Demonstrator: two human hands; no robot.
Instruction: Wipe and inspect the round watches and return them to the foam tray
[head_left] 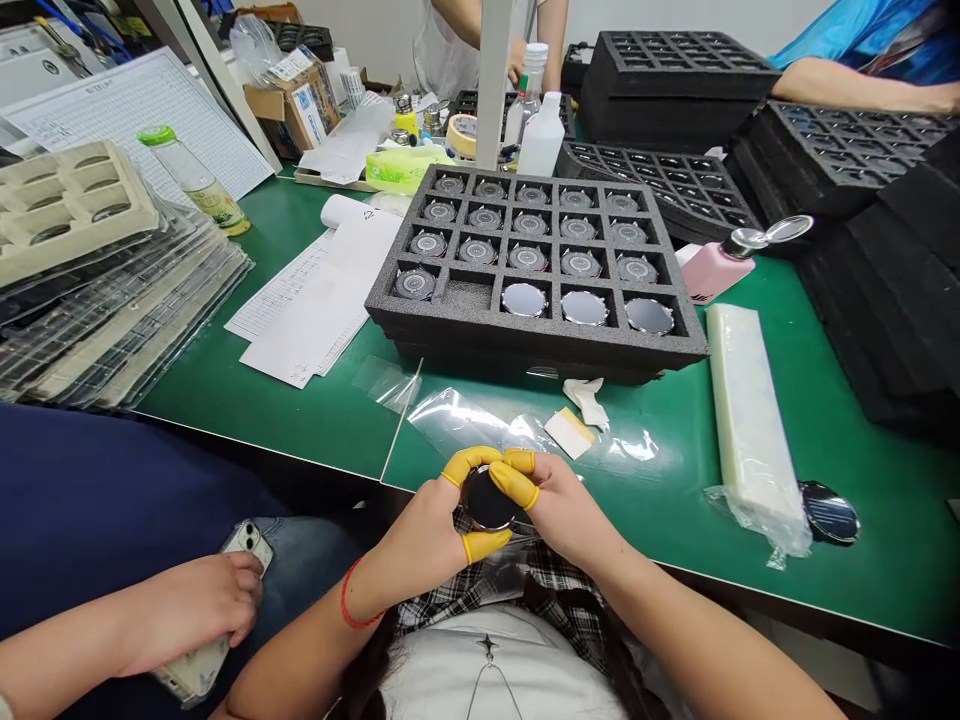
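Between my hands, just over the table's front edge, is a round black watch face [489, 502] with a metallic rim. My left hand [427, 530] wraps its thumb and a finger round the rim, yellow finger cots on both. My right hand [562, 500] also wears yellow finger cots and presses its thumb on the top of the watch face. Beyond them stands a black foam tray [540, 335] of round watch bodies, most dark side up. Three in the front row show shiny faces, and one front slot has no watch in it. A small white-and-yellow pad [570, 433] lies nearby.
Clear film [465, 420] and crumpled tissue [587, 402] lie before the tray. At right are a wrapped white block [754, 410], a dark round disc [831, 512] and a pink bottle [718, 270]. Trays [75, 290] are stacked left. A neighbour's hand [191, 610] holds a phone [249, 542].
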